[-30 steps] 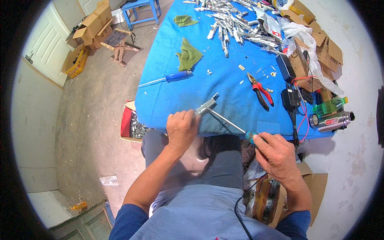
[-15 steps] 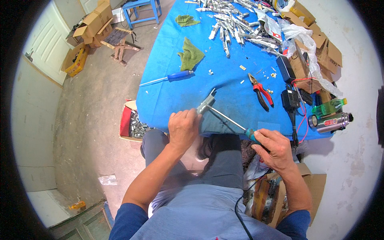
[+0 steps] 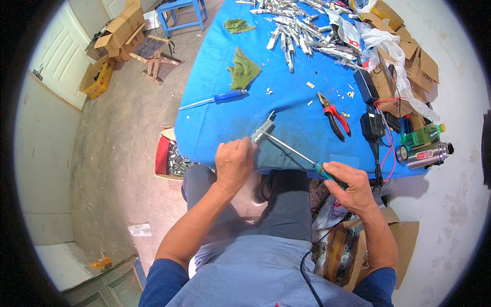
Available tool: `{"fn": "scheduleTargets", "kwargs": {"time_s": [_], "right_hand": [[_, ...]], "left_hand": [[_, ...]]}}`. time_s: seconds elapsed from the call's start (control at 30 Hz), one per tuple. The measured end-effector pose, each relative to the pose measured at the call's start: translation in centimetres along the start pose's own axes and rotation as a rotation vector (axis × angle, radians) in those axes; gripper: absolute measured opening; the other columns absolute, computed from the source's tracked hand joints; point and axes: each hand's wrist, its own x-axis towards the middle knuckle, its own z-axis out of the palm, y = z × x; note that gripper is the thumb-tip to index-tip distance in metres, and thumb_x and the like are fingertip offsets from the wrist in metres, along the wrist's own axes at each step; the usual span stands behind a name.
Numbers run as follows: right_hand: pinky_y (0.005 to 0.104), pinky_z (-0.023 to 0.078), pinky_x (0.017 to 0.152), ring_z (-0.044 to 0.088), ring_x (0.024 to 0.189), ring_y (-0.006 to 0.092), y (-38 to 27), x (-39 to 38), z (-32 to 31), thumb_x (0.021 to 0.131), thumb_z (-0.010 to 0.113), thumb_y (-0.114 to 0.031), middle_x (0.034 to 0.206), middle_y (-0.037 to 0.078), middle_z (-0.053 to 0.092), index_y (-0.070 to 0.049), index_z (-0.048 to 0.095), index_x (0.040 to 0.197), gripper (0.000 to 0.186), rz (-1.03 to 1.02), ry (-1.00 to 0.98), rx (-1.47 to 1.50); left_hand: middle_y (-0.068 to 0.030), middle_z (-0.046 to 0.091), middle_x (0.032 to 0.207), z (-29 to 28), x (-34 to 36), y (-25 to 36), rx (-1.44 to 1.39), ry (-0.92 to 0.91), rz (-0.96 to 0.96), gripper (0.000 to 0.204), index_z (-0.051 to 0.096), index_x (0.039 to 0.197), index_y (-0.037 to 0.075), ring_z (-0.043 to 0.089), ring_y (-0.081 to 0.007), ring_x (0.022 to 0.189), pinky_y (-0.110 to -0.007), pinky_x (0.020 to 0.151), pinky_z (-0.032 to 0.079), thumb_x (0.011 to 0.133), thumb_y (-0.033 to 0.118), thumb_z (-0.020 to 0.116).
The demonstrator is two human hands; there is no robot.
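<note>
My left hand is closed round the near end of a slim grey metal part at the front edge of the blue-covered table. The part's far end points away from me, over the cloth. In my right hand is a screwdriver with a teal handle; its shaft slants up to the left and its tip meets the side of the grey part. Beyond them lie a blue-handled screwdriver and red-and-black pliers. The inside of my left grip is hidden.
A heap of similar metal parts covers the far table, near green cloths. Black power adapters, a green bottle and a steel flask line the right edge. A box of small metal pieces stands below left.
The grey part has turned slightly in my left hand. My right hand has shifted a little with the screwdriver, whose tip stays against the part.
</note>
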Motion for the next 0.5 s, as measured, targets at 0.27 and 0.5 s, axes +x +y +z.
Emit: {"fn": "scheduleTargets", "kwargs": {"time_s": [0.27, 0.5], "right_hand": [[0.0351, 0.058, 0.079, 0.073, 0.094, 0.0303, 1.6, -2.1, 3.3, 0.082, 0.075, -0.007, 0.109, 0.019, 0.072, -0.002, 0.07, 0.121, 0.039, 0.195, 0.112, 0.132], [0.0385, 0.058, 0.073, 0.071, 0.085, 0.034, -0.2, -0.5, 1.2, 0.078, 0.075, -0.004, 0.109, 0.018, 0.07, -0.005, 0.071, 0.115, 0.037, -0.213, 0.108, -0.294]], "left_hand": [[-0.0105, 0.061, 0.072, 0.3, 0.2, -0.2, 0.01, -0.014, -0.005, 0.017, 0.063, 0.095, 0.006, 0.059, -0.0312, 0.066, -0.043, 0.062, 0.038, 0.087, 0.018, 0.073], [-0.0101, 0.062, 0.073, -0.1, -0.1, 0.1, 0.026, -0.034, -0.002, 0.019, 0.065, 0.099, 0.006, 0.06, -0.03, 0.067, -0.042, 0.063, 0.039, 0.087, 0.018, 0.073]]}}
